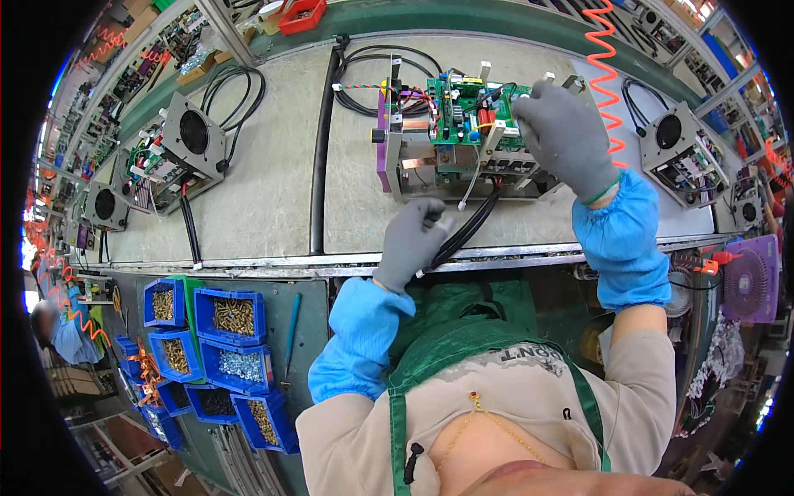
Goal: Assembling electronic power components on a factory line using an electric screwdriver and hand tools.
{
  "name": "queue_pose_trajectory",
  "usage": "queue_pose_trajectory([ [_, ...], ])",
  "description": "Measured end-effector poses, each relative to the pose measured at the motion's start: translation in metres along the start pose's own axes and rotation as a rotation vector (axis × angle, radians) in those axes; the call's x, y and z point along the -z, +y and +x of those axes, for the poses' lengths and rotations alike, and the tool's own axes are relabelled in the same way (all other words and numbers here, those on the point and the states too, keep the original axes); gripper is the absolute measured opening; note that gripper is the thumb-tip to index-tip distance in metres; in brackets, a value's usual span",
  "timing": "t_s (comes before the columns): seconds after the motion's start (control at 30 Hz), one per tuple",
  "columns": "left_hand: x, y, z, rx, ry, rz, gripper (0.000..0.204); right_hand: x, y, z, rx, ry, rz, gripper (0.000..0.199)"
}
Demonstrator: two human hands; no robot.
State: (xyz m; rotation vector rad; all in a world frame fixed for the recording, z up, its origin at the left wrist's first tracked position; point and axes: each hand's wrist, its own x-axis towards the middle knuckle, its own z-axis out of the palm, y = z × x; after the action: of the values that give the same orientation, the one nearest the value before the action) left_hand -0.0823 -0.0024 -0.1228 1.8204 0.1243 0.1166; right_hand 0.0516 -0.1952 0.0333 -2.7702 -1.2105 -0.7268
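A power unit with an exposed green circuit board [457,112], a metal frame and a purple front panel [383,142] stands on the bench before me. My right hand [564,136], in a grey glove, is closed at the unit's right side, fingertips by the upright metal brackets. What it pinches, if anything, is hidden. My left hand [412,241], also gloved, hovers at the bench's near edge beside a bundle of black cables [470,231]. Its fingers are loosely bent, with a gap between thumb and forefinger and nothing visible in them. A thin white-tipped lead [471,183] hangs from the unit's front.
Similar fan-backed units stand at left [193,132] and right [664,132]. A black strip [325,157] crosses the bench. An orange coiled hose [602,74] hangs behind my right hand. Blue bins [234,318] of screws and a teal screwdriver [293,331] lie lower left; a purple fan [751,279] stands right.
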Motion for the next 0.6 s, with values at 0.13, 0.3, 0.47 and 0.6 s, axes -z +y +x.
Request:
queue_pose_trajectory([
  [0.13, -0.002, -0.021, -0.028, -0.207, -0.055, 0.705, 0.032, 0.011, -0.012, 0.016, 0.096, 0.125, -0.006, 0.013],
  [0.3, -0.010, -0.024, -0.036, -0.121, -0.254, 0.750, 0.032, -0.006, -0.053, 0.040, 0.386, 0.199, 0.087, 0.020],
  [0.47, -0.012, -0.017, -0.051, -0.113, -0.294, 0.692, 0.040, -0.031, -0.073, 0.025, 0.549, 0.171, 0.040, 0.023],
  [0.6, -0.035, -0.012, -0.055, -0.308, -0.184, 0.926, 0.037, -0.023, -0.073, 0.009, 0.583, 0.112, 0.003, 0.034],
])
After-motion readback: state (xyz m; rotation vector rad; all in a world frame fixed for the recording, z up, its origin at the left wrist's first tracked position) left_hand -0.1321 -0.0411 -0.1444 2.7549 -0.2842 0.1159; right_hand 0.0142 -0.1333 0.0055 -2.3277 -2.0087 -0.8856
